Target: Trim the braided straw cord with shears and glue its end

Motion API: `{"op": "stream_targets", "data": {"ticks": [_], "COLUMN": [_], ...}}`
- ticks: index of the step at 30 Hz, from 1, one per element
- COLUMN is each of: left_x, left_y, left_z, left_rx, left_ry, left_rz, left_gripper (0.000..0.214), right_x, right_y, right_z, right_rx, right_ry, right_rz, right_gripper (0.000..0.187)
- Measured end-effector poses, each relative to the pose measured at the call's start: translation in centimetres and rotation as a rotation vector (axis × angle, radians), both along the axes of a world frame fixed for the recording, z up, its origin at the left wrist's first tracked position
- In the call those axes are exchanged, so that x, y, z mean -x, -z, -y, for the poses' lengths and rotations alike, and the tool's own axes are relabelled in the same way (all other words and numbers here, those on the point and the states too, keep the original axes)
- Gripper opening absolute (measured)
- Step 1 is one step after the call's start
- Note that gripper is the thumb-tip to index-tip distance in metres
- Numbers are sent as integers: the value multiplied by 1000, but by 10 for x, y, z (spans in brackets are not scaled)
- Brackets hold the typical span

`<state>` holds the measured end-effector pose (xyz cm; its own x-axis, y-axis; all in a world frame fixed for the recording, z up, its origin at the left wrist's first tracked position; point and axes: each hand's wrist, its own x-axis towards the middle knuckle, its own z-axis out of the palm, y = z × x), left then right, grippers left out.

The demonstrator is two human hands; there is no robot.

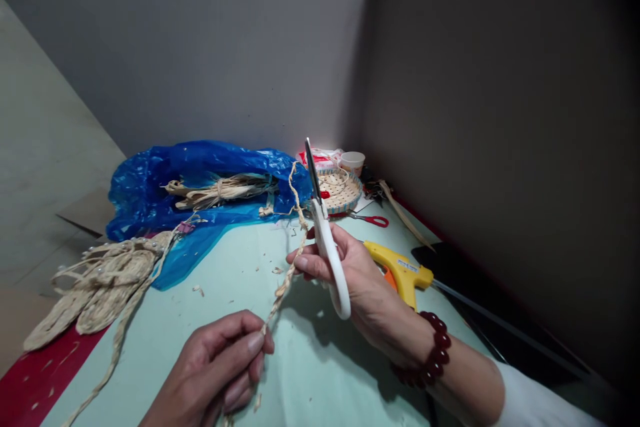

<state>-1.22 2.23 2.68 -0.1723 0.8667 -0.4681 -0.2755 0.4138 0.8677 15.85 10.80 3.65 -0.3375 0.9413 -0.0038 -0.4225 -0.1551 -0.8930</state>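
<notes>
My left hand (220, 363) is closed in a pinch on the lower end of a thin braided straw cord (286, 280). The cord runs up and right to my right hand (350, 267), whose fingertips press it, then curls upward past the scissors. My right hand also grips white-handled scissors (327, 250), blades pointing up and closed. A dark red bead bracelet (433, 347) sits on my right wrist. Both hands hover over a pale green table (235, 267) strewn with straw bits.
A blue plastic bag (150, 193) with straw bundles lies at the back left. Woven straw pieces (95, 280) rest at the left edge. A yellow glue gun (400, 270), small red scissors (373, 219), a woven round basket (343, 190) and a white cup (353, 161) sit near the grey walls.
</notes>
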Motion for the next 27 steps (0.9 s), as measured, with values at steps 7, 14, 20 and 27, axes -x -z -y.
{"op": "stream_targets", "data": {"ticks": [7,14,20,27], "left_x": [3,5,5,15], "left_y": [0,0,1,-10], "left_z": [-2,0,-1,0], "left_rx": [-137,-216,-177,-177], "left_ry": [193,202,172,-68], "left_rz": [-191,-526,-236,-22], "left_gripper": [29,40,39,33], "right_x": [1,2,3,-9], "right_y": [3,5,7,-2], "right_z": [-1,-1,-4,-4], "right_rx": [-14,-18,-54,-576], "right_ry": [-14,-16,43,233], "right_rz": [-25,52,133,753], "right_gripper": [41,43,40,20]}}
